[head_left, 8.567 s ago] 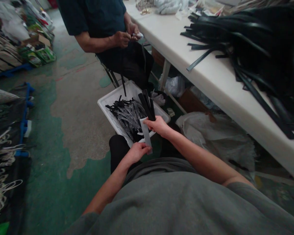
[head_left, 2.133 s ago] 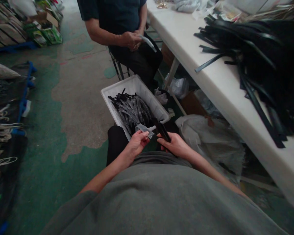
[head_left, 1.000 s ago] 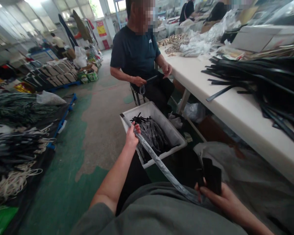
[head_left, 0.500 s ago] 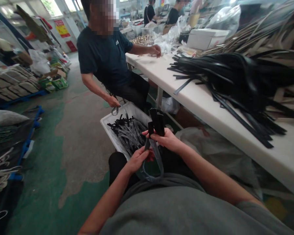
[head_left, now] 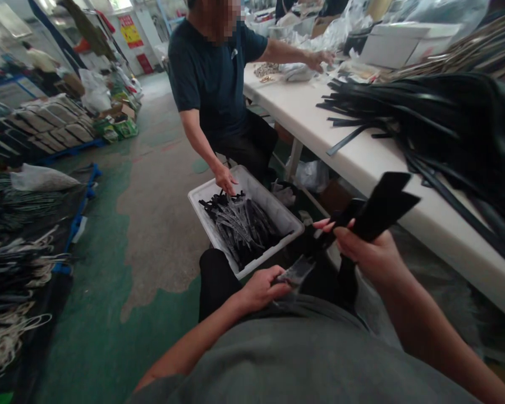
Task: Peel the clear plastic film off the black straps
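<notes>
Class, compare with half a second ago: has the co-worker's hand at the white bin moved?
Yes. The co-worker's hand was at the white bin's far corner; now it reaches inside the rim, over the bagged black straps.

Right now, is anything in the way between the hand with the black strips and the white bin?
Yes. The co-worker's hand reaches over the white bin's far rim. Nearer, the left hand holds a clear sleeve below the right hand gripping the black strips. The bin's near side looks open.
</notes>
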{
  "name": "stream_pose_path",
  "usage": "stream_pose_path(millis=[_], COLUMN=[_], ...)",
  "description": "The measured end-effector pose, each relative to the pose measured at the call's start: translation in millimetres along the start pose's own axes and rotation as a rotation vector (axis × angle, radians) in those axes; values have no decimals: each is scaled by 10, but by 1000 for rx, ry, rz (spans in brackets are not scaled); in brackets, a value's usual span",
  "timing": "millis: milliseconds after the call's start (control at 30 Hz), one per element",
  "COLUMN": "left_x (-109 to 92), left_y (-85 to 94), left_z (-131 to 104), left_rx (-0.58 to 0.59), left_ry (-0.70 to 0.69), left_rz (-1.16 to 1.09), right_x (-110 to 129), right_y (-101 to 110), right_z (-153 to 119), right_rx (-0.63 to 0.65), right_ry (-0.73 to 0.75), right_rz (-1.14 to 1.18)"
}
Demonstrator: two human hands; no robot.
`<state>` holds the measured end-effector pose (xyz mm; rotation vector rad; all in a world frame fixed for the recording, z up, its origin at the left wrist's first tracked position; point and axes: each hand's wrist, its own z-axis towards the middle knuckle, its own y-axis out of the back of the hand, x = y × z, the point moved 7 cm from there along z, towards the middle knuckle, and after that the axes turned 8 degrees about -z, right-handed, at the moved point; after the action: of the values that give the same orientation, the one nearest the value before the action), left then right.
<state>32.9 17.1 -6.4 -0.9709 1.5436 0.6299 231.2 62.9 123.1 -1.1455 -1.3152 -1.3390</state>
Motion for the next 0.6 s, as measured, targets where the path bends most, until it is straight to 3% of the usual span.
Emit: stream_pose_path(millis=[67, 100, 200, 300, 433, 600], left_x=[285, 438, 854, 1010, 712, 42], left_y=[36, 86, 319, 623, 1247, 2053], left_z=[-56, -81, -146, -89, 253, 654], left_rx=[48, 16, -188, -340, -465, -650], left_ry=[123, 189, 376, 452, 386, 220], left_rz=[-126, -194, -343, -404, -368, -292], right_x=[-36, -79, -338, -686, -945, -838], right_y=[290, 427, 730, 801, 423, -324], right_z=[-9, -27, -156, -349, -475, -504], right_rx=[-113, -165, -262, -251, -41, 298], right_ry=[20, 18, -98, -258, -313, -232], right_rz=[82, 85, -114, -342, -466, -574])
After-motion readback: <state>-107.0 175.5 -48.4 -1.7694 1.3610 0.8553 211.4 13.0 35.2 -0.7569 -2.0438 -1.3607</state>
